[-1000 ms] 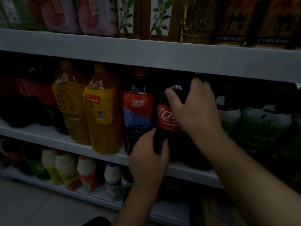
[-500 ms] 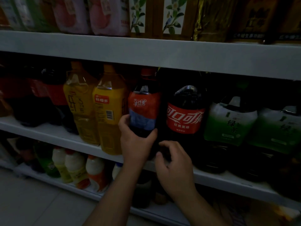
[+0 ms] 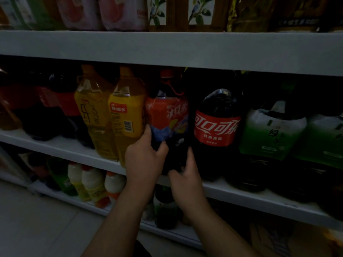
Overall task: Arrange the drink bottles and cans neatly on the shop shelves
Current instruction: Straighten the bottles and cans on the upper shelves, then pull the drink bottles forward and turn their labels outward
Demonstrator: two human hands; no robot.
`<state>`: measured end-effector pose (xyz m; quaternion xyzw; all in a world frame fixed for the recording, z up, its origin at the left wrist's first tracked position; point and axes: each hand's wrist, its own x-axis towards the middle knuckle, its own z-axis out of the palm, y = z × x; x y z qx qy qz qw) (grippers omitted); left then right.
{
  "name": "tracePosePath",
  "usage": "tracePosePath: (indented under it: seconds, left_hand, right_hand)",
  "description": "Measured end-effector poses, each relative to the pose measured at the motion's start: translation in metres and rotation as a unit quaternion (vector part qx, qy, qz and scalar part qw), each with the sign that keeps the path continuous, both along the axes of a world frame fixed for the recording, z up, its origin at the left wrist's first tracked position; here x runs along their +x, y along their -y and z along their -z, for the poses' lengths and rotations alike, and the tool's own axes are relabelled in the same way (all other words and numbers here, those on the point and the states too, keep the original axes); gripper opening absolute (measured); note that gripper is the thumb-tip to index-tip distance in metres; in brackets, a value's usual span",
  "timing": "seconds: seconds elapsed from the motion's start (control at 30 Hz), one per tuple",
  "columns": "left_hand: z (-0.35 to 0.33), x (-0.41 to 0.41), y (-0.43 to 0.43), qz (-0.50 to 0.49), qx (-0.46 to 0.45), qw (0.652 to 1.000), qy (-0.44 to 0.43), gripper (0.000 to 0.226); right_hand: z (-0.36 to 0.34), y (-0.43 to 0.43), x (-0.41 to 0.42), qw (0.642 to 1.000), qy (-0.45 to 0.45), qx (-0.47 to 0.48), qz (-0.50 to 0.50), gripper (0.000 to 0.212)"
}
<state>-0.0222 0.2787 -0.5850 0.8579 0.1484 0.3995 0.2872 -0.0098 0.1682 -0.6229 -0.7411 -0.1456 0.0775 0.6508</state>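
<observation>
I am working at the middle shelf (image 3: 55,145), where the large bottles are standing in a row close under the shelf above. The red-and-blue labelled bottle (image 3: 167,119) is standing near the front edge, squeezed between the yellow juice bottle (image 3: 128,117) on its left and the cola bottle (image 3: 217,127) on its right. In this dim light I cannot tell whether it is touching either.

It is looking full of dark drink, so I am expecting it to be heavy and slow to turn. The plastic wall should be giving a little under a squeeze, and the label film is likely slick. So I am taking it low, below the label, where the body is bare and the weight is sitting.

My left grip (image 3: 143,160) is clamping the bottle's left side, with the thumb (image 3: 163,145) lying across the front. My right grip (image 3: 187,182) is curling round the lower right, one finger (image 3: 189,152) reaching up into the narrow gap beside the cola bottle.

With so little room above and beside it, I am judging that sliding or twisting it will be safer than lifting.
</observation>
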Motion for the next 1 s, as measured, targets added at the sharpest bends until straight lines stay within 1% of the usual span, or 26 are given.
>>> tracePosePath:
  seconds: [0.07,0.17,0.27,0.37,0.47,0.53,0.57,0.67,0.73,0.8,0.9,0.97,1.0]
  left_hand:
    - [-0.003,-0.003,-0.004,0.009,0.003,1.0,-0.001,0.051]
    - [0.002,-0.006,0.001,0.014,-0.001,1.0,0.005,0.054]
    - [0.016,-0.008,0.009,0.004,-0.01,1.0,-0.012,0.05]
    - [0.023,-0.008,0.012,0.024,-0.052,0.998,-0.007,0.051]
    - [0.028,-0.006,0.012,0.016,-0.068,0.998,-0.004,0.061]
    - [0.035,-0.007,0.013,0.009,-0.061,0.998,-0.012,0.07]
    - [0.039,-0.007,0.013,0.018,-0.06,0.998,-0.002,0.071]
    - [0.047,-0.009,0.011,0.042,-0.057,0.997,0.037,0.062]
    - [0.048,-0.009,0.006,0.046,-0.044,0.997,0.041,0.059]
    - [0.045,-0.009,-0.001,0.063,-0.032,0.997,0.034,0.062]
    - [0.04,-0.009,-0.004,0.1,-0.047,0.994,0.006,0.061]
    - [0.041,-0.008,-0.005,0.075,-0.023,0.996,-0.038,0.061]
    - [0.041,-0.008,-0.006,0.04,0.019,0.997,-0.065,0.059]
  right_hand:
    - [-0.003,-0.003,0.001,1.0,-0.008,-0.004,0.006,0.08]
    - [-0.009,-0.008,0.005,0.999,-0.005,-0.042,0.027,0.083]
    - [-0.012,-0.011,0.006,0.997,0.002,-0.064,0.045,0.079]
    - [-0.012,-0.013,0.002,0.998,-0.029,-0.03,0.037,0.077]
    - [-0.014,-0.01,0.002,0.998,-0.047,0.001,0.034,0.077]
    - [-0.016,-0.008,0.005,0.999,-0.038,-0.016,0.03,0.078]
    - [-0.018,-0.008,0.006,0.999,-0.031,-0.029,0.027,0.078]
    - [-0.024,-0.012,0.007,0.998,0.005,-0.065,0.024,0.084]
    - [-0.027,-0.015,0.007,0.997,0.027,-0.068,0.02,0.09]
    - [-0.028,-0.017,0.007,0.997,0.027,-0.065,0.02,0.092]
    - [-0.024,-0.019,0.001,0.998,0.018,-0.05,0.038,0.09]
    - [-0.018,-0.019,-0.007,0.999,0.009,-0.013,0.04,0.088]
    - [-0.015,-0.019,-0.011,0.999,0.002,0.005,0.033,0.089]
